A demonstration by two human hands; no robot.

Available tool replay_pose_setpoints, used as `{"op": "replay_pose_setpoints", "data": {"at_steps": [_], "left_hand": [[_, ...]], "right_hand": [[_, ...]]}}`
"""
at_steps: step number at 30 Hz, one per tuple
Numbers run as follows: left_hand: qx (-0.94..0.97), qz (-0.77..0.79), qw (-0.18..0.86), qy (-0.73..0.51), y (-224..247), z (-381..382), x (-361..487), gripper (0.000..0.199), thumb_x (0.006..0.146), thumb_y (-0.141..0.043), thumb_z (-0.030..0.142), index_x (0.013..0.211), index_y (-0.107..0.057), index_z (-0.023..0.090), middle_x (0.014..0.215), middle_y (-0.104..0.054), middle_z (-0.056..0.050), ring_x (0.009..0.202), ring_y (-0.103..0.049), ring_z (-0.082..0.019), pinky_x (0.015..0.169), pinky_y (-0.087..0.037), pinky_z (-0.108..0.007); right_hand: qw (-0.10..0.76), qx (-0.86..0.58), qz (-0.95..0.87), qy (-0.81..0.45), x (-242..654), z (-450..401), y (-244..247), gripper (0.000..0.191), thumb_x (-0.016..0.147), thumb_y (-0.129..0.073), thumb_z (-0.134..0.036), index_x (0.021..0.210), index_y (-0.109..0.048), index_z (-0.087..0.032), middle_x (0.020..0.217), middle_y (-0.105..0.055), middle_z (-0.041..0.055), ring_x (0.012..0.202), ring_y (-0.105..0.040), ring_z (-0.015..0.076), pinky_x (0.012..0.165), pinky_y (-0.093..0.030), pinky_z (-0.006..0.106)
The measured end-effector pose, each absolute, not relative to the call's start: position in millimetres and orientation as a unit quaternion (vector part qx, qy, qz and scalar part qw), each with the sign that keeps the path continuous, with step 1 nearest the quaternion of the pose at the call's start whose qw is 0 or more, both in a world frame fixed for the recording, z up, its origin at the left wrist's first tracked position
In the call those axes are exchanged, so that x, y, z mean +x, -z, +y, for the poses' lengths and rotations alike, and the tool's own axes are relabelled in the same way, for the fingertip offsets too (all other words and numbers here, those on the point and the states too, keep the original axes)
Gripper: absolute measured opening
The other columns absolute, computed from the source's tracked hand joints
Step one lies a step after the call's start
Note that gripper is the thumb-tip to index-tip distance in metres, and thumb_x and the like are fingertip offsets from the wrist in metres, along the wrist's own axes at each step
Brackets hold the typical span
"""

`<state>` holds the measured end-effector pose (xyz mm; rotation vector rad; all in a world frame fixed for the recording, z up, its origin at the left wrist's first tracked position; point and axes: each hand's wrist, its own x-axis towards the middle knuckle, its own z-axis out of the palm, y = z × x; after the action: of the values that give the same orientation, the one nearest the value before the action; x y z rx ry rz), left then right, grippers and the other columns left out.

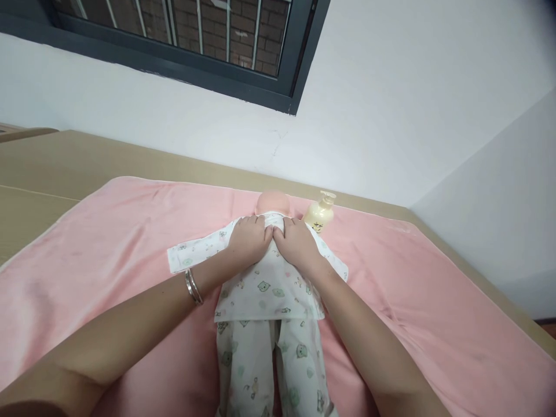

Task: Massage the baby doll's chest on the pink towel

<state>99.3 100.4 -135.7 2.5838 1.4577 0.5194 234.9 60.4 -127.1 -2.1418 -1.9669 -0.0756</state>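
Pink blanket (108,243), left hand (249,238), right hand (296,242) flat, palms down on doll (264,284)

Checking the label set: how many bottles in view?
1. A cream pump bottle stands on the pink towel just right of the doll's head, beyond the right hand. None other visible.

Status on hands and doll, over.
Left hand and right hand flat on the doll at its shoulders, thumbs touching. Doll lies clothed on pink towel. Lotion bottle beside its head, clear of hands.
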Motion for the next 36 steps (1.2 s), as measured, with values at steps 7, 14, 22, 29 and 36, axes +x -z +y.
{"op": "replay_pose_setpoints", "data": {"at_steps": [7, 14, 22, 29, 36], "left_hand": [[0.852, 0.496, 0.053, -0.158, 136.5, 101.2, 99.9, 0.040, 0.101, -0.032, 0.032, 0.110, -0.063, 0.009, 0.109, -0.066, -0.016, 0.104, -0.061, -0.030, 0.089, -0.047, -0.041], [0.848, 0.505, 0.043, -0.158, 136.5, 101.0, 100.1, 0.039, 0.100, -0.033, 0.032, 0.109, -0.063, 0.010, 0.109, -0.065, -0.016, 0.107, -0.060, -0.031, 0.090, -0.047, -0.042], [0.845, 0.508, 0.030, -0.163, 138.0, 101.7, 100.4, 0.037, 0.100, -0.035, 0.033, 0.108, -0.064, 0.010, 0.107, -0.064, -0.016, 0.106, -0.059, -0.031, 0.088, -0.047, -0.042], [0.841, 0.513, 0.023, -0.168, 139.1, 102.6, 100.8, 0.037, 0.100, -0.035, 0.034, 0.106, -0.064, 0.011, 0.106, -0.064, -0.015, 0.105, -0.060, -0.031, 0.086, -0.048, -0.042], [0.844, 0.506, 0.006, -0.179, 142.6, 105.9, 101.2, 0.037, 0.100, -0.037, 0.034, 0.105, -0.064, 0.011, 0.103, -0.063, -0.015, 0.103, -0.060, -0.032, 0.083, -0.047, -0.042]], "right_hand": [[0.125, -0.744, -0.655, 0.044, 235.0, 64.2, 132.4, 0.032, 0.103, -0.042, -0.034, 0.108, -0.061, -0.008, 0.103, -0.061, 0.0147, 0.100, -0.055, 0.0293, 0.087, -0.042, 0.036], [0.134, -0.748, -0.648, 0.052, 234.9, 65.2, 134.5, 0.033, 0.102, -0.042, -0.037, 0.108, -0.060, -0.010, 0.103, -0.060, 0.0146, 0.100, -0.055, 0.0302, 0.088, -0.043, 0.039], [0.132, -0.747, -0.647, 0.070, 233.9, 64.3, 134.5, 0.035, 0.104, -0.040, -0.038, 0.107, -0.060, -0.009, 0.104, -0.059, 0.0156, 0.103, -0.053, 0.0320, 0.091, -0.042, 0.041], [0.129, -0.743, -0.650, 0.090, 232.8, 62.4, 134.4, 0.035, 0.105, -0.040, -0.038, 0.107, -0.059, -0.009, 0.105, -0.059, 0.0171, 0.102, -0.053, 0.0317, 0.090, -0.041, 0.040], [0.129, -0.742, -0.650, 0.106, 232.1, 61.0, 134.0, 0.035, 0.104, -0.042, -0.038, 0.106, -0.060, -0.008, 0.102, -0.058, 0.0165, 0.100, -0.052, 0.0317, 0.089, -0.041, 0.040]]}}
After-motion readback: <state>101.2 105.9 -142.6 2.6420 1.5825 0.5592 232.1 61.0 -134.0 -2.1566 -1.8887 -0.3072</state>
